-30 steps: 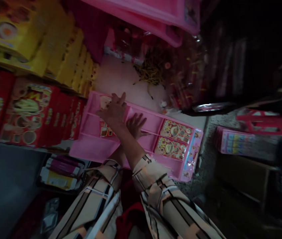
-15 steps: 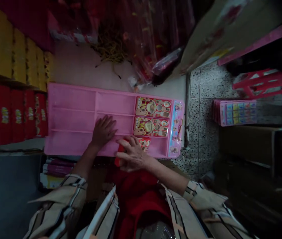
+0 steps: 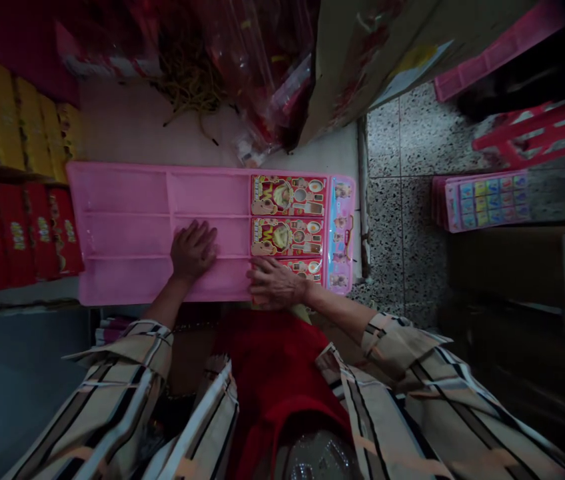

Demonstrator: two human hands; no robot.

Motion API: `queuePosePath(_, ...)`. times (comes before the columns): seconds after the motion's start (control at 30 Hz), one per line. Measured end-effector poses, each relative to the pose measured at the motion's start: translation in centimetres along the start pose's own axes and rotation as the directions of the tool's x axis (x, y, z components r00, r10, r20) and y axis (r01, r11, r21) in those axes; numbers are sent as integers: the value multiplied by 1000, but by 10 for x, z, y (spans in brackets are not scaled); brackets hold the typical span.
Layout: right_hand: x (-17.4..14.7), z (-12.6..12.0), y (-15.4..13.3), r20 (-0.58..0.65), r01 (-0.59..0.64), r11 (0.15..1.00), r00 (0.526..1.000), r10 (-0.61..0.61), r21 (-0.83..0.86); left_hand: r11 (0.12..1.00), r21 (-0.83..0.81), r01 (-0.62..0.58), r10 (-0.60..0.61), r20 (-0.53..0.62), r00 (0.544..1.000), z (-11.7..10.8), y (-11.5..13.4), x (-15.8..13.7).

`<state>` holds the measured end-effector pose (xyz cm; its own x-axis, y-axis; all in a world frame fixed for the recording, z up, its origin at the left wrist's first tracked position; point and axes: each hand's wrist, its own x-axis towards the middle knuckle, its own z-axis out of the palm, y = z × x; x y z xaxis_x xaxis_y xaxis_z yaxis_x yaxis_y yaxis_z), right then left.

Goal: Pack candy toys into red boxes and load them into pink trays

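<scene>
A pink compartment tray (image 3: 117, 190) lies across the table in front of me. In its right-hand column sit a top red printed box (image 3: 287, 195), a middle red box (image 3: 287, 237) and a lower red box (image 3: 310, 268), all with cooking pictures. My right hand (image 3: 275, 283) lies flat over the lower box, fingers stretched out, hiding much of it. My left hand (image 3: 192, 250) rests open on the tray's middle part, fingers spread over a divider, with nothing held. A printed card strip (image 3: 341, 230) runs along the tray's right end.
Yellow boxes (image 3: 7, 107) and more red boxes (image 3: 12, 230) stand in rows at the left. Behind the tray are tangled yellowish bands (image 3: 187, 83), clear plastic bags (image 3: 267, 60) and a cardboard carton (image 3: 342, 60). Stacked picture cards (image 3: 487, 200) and a red stool (image 3: 537, 137) are at right.
The lower red box, tilted under my right hand before, now lies level in the tray's lower right compartment. My right hand has flattened over it; my left hand stays on the tray.
</scene>
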<state>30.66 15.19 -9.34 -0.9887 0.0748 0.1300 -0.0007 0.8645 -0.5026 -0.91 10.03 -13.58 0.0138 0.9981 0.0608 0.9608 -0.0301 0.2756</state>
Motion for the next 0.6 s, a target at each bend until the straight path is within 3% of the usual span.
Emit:
queuePosePath(0.13,-4,11,-3,-167,-93,994,981,100,52,1000,-22,12,-12,-13,1000,1,1,0)
queuePosePath(0.27,9,28,-35,-270,-424,900,859,435,101,1000,-1,30,-30,18,999,-1,4,0)
queuePosePath(0.33,12,37,-45,-271,-531,843,802,532,82,999,8,44,-45,19,999,1,5,1)
queuePosePath(0.43,11,50,-39,-240,-616,787,760,604,34,998,16,68,-68,2,998,6,8,3)
queuePosePath(0.6,9,55,-23,-186,-648,761,750,634,-18,993,-56,105,-101,77,992,-2,21,5)
